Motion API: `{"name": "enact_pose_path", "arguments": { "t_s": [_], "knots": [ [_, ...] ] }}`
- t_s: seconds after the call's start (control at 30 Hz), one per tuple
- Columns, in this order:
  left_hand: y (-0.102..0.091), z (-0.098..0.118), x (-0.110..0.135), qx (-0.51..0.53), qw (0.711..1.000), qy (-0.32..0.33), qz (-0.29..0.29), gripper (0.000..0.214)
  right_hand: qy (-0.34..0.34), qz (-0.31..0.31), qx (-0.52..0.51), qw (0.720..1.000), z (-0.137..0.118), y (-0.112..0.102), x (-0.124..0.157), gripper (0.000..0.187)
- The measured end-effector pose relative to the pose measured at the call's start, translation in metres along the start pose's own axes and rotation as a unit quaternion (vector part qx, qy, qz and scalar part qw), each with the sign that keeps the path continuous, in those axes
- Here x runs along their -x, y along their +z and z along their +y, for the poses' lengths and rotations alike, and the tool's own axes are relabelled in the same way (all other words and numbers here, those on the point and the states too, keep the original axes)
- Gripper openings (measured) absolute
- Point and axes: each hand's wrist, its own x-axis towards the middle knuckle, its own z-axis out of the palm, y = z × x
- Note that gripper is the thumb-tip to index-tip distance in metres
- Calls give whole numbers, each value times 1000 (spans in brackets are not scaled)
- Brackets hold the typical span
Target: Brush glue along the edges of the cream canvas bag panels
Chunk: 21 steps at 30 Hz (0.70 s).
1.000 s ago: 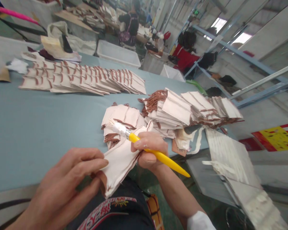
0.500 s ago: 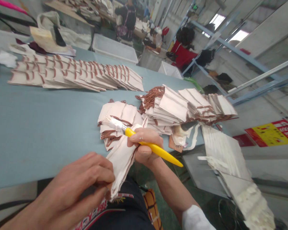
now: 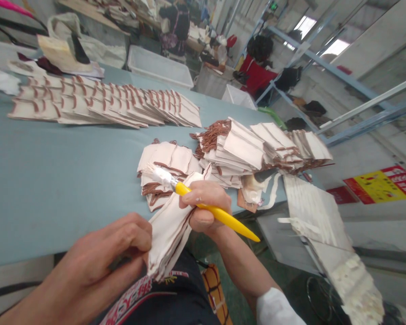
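Observation:
My right hand (image 3: 208,205) is closed around a yellow-handled brush (image 3: 225,219), its bristles coated white and pointing to the upper left. The same hand grips a bundle of pale pieces with brown edges (image 3: 171,230), tilted down toward my lap. At the bundle's lower left edge, my left hand (image 3: 111,255) has its fingers bent, with the fingertips against the pieces; the thumb side is partly hidden. Just behind the brush lies a small stack of similar pale pieces (image 3: 171,155) on the blue-green table (image 3: 71,180).
A long overlapping row of pale brown-edged pieces (image 3: 104,101) lies across the table's far side. Larger stacks (image 3: 243,146) stand to the right. A white plastic bin (image 3: 159,67) sits beyond the table. A glue-crusted pale strip (image 3: 321,221) hangs off the right end.
My left hand has shifted slightly left along the bundle's lower end, and more of that end and its layered edges now shows. The right hand still holds brush and bundle.

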Motion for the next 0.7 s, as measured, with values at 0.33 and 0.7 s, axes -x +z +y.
{"name": "enact_pose_path", "arguments": {
  "t_s": [0.33,0.7],
  "knots": [
    [-12,-9,-8,92,995,22,14,23,27,47,-37,998,7,20,12,43],
    [-23,-9,-21,-48,995,48,72,20,187,152,-136,961,-8,45,-1,48]
  ]
}}
